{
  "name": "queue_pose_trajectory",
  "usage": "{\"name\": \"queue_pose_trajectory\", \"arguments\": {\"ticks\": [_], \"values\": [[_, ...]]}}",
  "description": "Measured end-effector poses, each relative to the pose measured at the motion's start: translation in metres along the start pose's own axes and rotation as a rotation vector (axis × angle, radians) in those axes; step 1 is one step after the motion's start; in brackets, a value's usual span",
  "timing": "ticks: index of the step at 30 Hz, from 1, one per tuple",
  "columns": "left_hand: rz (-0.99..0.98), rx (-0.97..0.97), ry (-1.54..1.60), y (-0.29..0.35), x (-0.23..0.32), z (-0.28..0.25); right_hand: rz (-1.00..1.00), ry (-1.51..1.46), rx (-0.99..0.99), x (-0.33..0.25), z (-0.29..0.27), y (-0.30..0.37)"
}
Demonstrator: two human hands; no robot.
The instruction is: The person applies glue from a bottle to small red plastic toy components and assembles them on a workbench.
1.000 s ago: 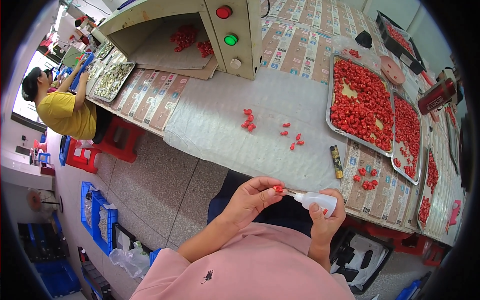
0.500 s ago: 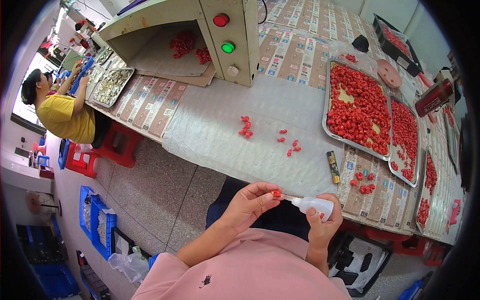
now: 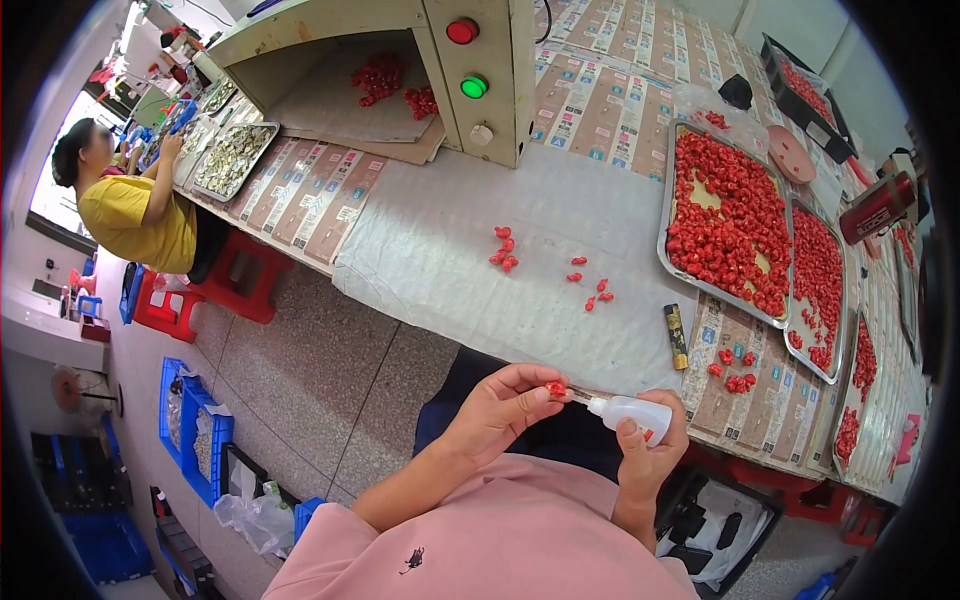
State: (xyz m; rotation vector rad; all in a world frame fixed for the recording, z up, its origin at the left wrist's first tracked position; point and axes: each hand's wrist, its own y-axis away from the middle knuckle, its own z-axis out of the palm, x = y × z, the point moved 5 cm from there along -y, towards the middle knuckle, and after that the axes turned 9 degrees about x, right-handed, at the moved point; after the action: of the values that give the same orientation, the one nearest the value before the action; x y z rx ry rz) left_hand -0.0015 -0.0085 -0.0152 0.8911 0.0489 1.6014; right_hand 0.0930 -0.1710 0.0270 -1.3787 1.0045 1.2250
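Between the thumb and fingers of my left hand is a small shiny red piece, pinched just off the table's near edge. My right hand is wrapped round a small white squeeze bottle with a thin nozzle, tipped sideways. The nozzle points left at the red piece; whether it touches cannot be made out. On the white sheet beyond my hands lie a little cluster of red pieces and several smaller red pieces. A black and gold tube lies at the sheet's right edge.
Metal trays of red pieces stand at the right, near a dark red flask. A box-like machine with red and green lights stands at the back. A person in yellow works at the far left. Blue crates sit on the floor.
The whole view has shifted slightly, moving the table things a little right and down in the picture. Both hands keep their hold on the red piece and the bottle.
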Motion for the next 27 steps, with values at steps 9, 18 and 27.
{"name": "queue_pose_trajectory", "arguments": {"ticks": [9,18,27], "values": [[-0.005,0.011,-0.003,0.0011,0.0002,0.0013,0.010,-0.020,0.012,0.0039,-0.0044,0.0030],[-0.005,-0.002,-0.008,0.0001,0.0002,0.0011,0.006,-0.027,0.015,0.0036,-0.0016,0.0011],[-0.021,0.005,-0.019,0.0005,-0.0023,-0.0005,0.050,-0.012,0.009,0.0080,-0.0049,0.0049]]}}
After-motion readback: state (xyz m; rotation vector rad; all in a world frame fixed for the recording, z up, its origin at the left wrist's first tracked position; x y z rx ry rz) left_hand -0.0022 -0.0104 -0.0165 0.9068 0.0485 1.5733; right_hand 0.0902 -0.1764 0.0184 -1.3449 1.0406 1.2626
